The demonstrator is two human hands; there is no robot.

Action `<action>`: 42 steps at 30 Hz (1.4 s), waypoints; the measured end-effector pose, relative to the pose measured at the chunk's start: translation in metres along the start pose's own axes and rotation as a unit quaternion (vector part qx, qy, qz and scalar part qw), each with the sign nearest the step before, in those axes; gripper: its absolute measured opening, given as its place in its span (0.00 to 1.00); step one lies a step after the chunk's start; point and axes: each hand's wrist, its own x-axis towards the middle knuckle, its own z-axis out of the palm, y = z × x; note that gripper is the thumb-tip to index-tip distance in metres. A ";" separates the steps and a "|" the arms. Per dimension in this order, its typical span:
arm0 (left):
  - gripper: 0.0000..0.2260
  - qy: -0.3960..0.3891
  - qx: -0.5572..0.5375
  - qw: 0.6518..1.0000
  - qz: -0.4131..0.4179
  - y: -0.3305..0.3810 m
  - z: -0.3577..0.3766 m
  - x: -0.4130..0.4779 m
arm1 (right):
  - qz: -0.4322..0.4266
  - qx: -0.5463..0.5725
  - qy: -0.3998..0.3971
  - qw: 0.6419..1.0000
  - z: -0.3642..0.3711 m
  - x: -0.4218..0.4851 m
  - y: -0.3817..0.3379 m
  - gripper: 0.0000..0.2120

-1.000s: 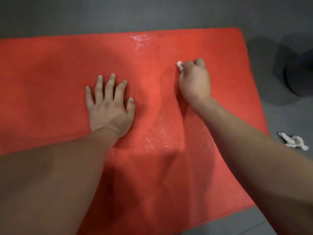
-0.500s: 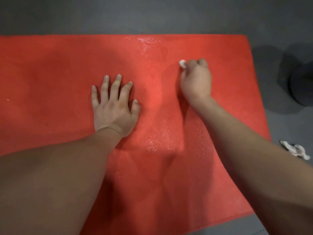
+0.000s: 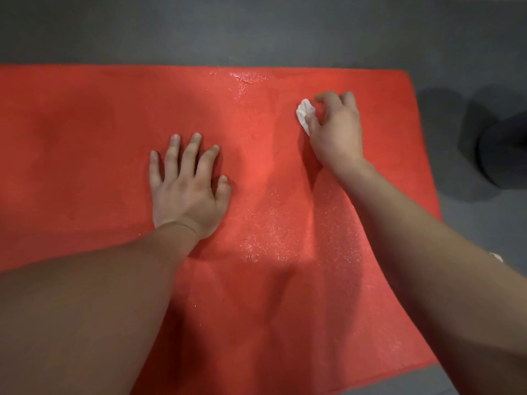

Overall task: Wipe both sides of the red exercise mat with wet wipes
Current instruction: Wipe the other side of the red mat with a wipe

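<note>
The red exercise mat [image 3: 85,138] lies flat on a dark grey floor and fills most of the view, with wet glistening patches near its middle and far edge. My left hand [image 3: 186,189] rests palm down on the mat, fingers straight and spread. My right hand [image 3: 336,129] is on the mat's far right part, its fingers curled round a crumpled white wet wipe [image 3: 305,112] that sticks out to the left of the fingers and touches the mat.
A dark round object [image 3: 502,149] stands on the floor to the right of the mat. A small white scrap [image 3: 496,256] peeks out beside my right forearm on the floor. Grey floor [image 3: 256,29] surrounds the mat.
The view has shifted so the mat sits lower in frame. My right hand has turned a little and more of the wipe shows. My left hand stays flat on the mat.
</note>
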 end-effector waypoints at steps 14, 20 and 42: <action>0.26 0.003 0.005 1.000 -0.002 0.002 0.000 0.000 | -0.044 -0.009 -0.002 0.999 0.031 -0.016 -0.036 0.14; 0.26 0.004 0.003 1.000 -0.002 0.001 -0.001 0.000 | -0.203 -0.015 -0.088 0.975 0.034 -0.021 -0.044 0.13; 0.27 -0.028 0.021 0.999 -0.012 0.001 -0.002 0.002 | -0.040 -0.079 -0.053 0.995 0.032 0.031 -0.050 0.14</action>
